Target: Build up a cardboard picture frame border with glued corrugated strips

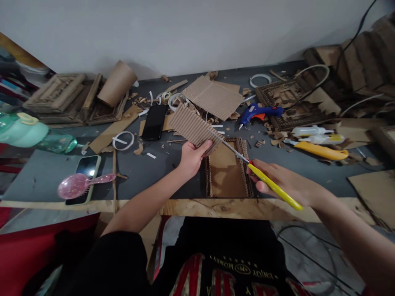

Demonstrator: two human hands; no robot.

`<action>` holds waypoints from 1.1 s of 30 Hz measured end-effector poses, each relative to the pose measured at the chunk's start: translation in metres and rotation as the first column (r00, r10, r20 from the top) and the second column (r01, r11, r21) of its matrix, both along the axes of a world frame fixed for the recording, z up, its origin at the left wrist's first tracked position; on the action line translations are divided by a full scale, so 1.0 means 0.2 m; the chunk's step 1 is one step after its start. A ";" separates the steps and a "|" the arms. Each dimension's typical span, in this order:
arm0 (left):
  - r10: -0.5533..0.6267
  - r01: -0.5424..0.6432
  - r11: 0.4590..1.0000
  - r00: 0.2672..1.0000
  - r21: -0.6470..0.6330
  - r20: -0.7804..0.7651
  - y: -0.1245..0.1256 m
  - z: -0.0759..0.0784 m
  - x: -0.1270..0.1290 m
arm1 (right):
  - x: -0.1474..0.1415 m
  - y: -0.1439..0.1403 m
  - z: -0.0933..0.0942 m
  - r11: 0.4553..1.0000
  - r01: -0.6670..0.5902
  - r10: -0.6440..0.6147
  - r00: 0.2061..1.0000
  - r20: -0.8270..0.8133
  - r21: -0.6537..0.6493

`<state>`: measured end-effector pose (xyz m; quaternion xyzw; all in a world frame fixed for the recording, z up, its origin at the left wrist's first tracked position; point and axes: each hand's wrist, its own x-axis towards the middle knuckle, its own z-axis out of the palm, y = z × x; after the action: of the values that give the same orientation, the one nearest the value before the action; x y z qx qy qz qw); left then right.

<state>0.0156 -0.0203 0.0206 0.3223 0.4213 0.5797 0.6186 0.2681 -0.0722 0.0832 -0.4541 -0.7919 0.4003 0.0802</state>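
A brown ribbed corrugated cardboard sheet (193,127) is held above the dark grey desk (148,172), pinched at its near corner by the left hand (191,158), fingers closed under it, thumb on top. The sheet is judged light, thin, bendable along the flutes and easily crushed, so an edge grip close to the cut line suits it. Yellow-handled scissors (262,179) are gripped by the closed right hand (285,185), blades meeting the sheet's right edge, above a flat cardboard frame (227,172).
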 end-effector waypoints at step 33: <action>-0.069 0.069 0.998 0.997 0.012 -0.022 0.00 -0.01 -0.01 | -0.02 0.00 0.04 0.999 0.040 -0.040 0.988 0.152 0.002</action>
<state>0.0131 -0.0209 0.0183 0.3467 0.4130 0.5570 0.6316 0.2632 -0.0728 0.0908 -0.4993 -0.7862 0.3631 0.0274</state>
